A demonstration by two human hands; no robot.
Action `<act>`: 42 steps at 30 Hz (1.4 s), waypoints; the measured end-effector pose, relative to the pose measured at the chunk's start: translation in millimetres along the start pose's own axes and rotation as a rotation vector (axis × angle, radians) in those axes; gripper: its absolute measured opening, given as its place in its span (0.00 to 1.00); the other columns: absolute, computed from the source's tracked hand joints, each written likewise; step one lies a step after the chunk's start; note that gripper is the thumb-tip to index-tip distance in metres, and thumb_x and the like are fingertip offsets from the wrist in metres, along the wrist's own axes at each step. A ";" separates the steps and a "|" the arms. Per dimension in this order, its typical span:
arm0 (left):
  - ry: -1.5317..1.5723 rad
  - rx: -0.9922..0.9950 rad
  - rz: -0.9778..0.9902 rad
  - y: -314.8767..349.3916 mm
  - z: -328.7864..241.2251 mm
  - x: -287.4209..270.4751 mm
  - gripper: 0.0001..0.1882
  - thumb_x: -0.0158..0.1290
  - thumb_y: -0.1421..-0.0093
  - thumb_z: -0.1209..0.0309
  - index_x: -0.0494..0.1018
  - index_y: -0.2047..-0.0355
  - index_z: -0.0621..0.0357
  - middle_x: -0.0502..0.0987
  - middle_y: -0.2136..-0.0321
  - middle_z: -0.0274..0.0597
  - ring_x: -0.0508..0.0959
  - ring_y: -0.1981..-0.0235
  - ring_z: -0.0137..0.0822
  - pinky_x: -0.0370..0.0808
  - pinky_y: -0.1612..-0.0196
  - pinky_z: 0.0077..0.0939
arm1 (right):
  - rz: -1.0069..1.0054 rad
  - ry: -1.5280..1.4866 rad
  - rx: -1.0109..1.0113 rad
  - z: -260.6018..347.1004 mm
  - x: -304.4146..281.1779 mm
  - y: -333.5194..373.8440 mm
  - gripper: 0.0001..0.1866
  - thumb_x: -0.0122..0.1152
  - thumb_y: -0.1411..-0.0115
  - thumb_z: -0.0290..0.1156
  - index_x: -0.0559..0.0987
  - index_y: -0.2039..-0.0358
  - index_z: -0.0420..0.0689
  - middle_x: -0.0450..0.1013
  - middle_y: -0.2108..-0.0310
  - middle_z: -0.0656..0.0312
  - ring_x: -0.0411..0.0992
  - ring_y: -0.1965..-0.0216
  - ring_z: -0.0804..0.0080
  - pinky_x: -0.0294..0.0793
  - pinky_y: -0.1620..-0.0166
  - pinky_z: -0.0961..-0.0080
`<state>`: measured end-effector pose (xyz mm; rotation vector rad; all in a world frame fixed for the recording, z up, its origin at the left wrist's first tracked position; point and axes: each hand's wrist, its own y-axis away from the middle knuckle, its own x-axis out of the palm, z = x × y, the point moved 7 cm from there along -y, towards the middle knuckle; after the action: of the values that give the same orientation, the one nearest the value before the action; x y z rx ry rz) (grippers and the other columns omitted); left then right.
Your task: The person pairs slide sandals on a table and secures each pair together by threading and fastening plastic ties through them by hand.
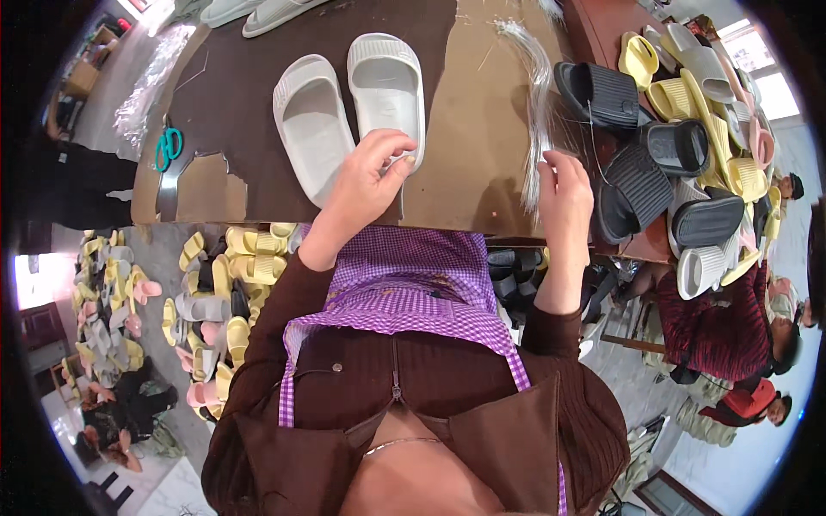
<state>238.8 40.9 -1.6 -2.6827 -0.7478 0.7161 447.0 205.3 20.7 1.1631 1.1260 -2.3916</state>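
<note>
A pair of pale grey slippers lies on the brown board, toes away from me: the left slipper and the right slipper. My left hand is over the heel of the right slipper, fingers bent toward the thumb in a pinch; what is in it, if anything, is too small to make out. My right hand is at the near end of a bundle of clear plastic strands. Its fingertips are pressed together beside the strands, and whether they grip one is hidden.
Teal-handled scissors lie at the table's left. Black slippers and yellow slippers are heaped on the right. More grey slippers lie at the far edge. Slippers cover the floor to the left, and other people are around.
</note>
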 end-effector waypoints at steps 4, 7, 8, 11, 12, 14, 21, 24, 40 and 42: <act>0.020 -0.024 0.012 -0.6 6.0 4.3 0.10 0.51 0.43 0.77 0.72 0.60 0.64 0.73 0.60 0.43 0.75 0.65 0.31 0.71 0.62 0.21 | 0.070 0.156 0.021 -14.2 25.9 3.9 0.10 0.58 0.46 0.28 0.75 0.63 0.40 0.71 0.65 0.51 0.71 0.66 0.53 0.71 0.63 0.64; 0.047 -0.036 0.032 1.6 8.0 9.9 0.10 0.51 0.43 0.77 0.72 0.61 0.64 0.73 0.61 0.43 0.75 0.66 0.31 0.71 0.63 0.21 | 0.094 0.208 0.063 -21.1 34.2 0.5 0.09 0.58 0.47 0.29 0.75 0.65 0.40 0.72 0.67 0.52 0.70 0.64 0.53 0.71 0.62 0.63; 0.046 -0.032 0.026 0.9 6.8 9.3 0.09 0.50 0.43 0.77 0.71 0.61 0.65 0.73 0.61 0.43 0.75 0.66 0.30 0.71 0.63 0.21 | 0.121 0.195 0.084 -23.0 36.8 -0.9 0.09 0.59 0.47 0.29 0.75 0.65 0.40 0.71 0.68 0.52 0.70 0.64 0.53 0.71 0.62 0.63; 0.054 -0.005 0.020 -1.0 3.3 8.2 0.09 0.50 0.43 0.78 0.71 0.61 0.66 0.73 0.62 0.43 0.74 0.66 0.30 0.71 0.63 0.20 | 0.087 0.125 0.070 -18.3 22.6 -5.1 0.10 0.60 0.48 0.28 0.75 0.65 0.40 0.72 0.68 0.52 0.70 0.64 0.54 0.71 0.62 0.65; 0.049 -0.019 0.016 0.2 5.1 7.0 0.09 0.50 0.43 0.78 0.71 0.62 0.66 0.73 0.62 0.42 0.74 0.66 0.30 0.71 0.63 0.20 | 0.038 0.060 0.030 -10.4 8.9 -8.2 0.10 0.60 0.48 0.28 0.75 0.64 0.39 0.72 0.68 0.52 0.71 0.64 0.55 0.71 0.62 0.66; 0.040 -0.047 0.014 3.6 8.4 4.6 0.08 0.50 0.43 0.78 0.71 0.62 0.66 0.73 0.62 0.42 0.74 0.67 0.29 0.71 0.63 0.20 | -0.129 0.075 -0.035 0.7 -32.7 -19.0 0.11 0.61 0.49 0.27 0.76 0.64 0.39 0.72 0.67 0.52 0.71 0.64 0.58 0.70 0.61 0.68; 0.070 -0.038 0.022 2.7 10.7 6.6 0.08 0.50 0.43 0.78 0.71 0.62 0.66 0.73 0.62 0.42 0.73 0.67 0.29 0.70 0.63 0.19 | -0.173 0.297 0.078 -99.1 -110.5 -31.1 0.14 0.60 0.46 0.30 0.76 0.60 0.38 0.75 0.67 0.57 0.71 0.65 0.66 0.69 0.60 0.73; 0.090 -0.035 0.016 -0.4 9.7 8.4 0.08 0.50 0.43 0.78 0.71 0.62 0.66 0.73 0.62 0.42 0.73 0.67 0.29 0.70 0.63 0.19 | -0.091 -0.048 0.296 -106.1 -119.5 -36.1 0.14 0.60 0.45 0.30 0.75 0.60 0.36 0.74 0.69 0.61 0.70 0.67 0.73 0.68 0.62 0.78; 0.084 -0.031 -0.101 -30.8 22.4 5.0 0.15 0.45 0.42 0.80 0.67 0.54 0.65 0.72 0.57 0.45 0.74 0.58 0.36 0.71 0.56 0.27 | 0.195 -0.835 -0.063 35.1 -87.8 -133.9 0.10 0.60 0.45 0.28 0.76 0.64 0.38 0.73 0.70 0.69 0.68 0.69 0.85 0.68 0.64 0.87; 0.096 -0.104 -0.163 -22.7 48.8 -13.2 0.18 0.43 0.41 0.79 0.63 0.49 0.66 0.70 0.54 0.45 0.71 0.53 0.37 0.66 0.49 0.27 | 0.251 -0.890 -0.086 46.8 -78.1 -144.5 0.09 0.60 0.45 0.28 0.77 0.64 0.38 0.73 0.71 0.69 0.69 0.69 0.85 0.68 0.64 0.86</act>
<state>194.0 58.4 -29.2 -2.6857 -0.9893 0.5175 396.8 259.5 174.7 0.1169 0.7034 -2.2177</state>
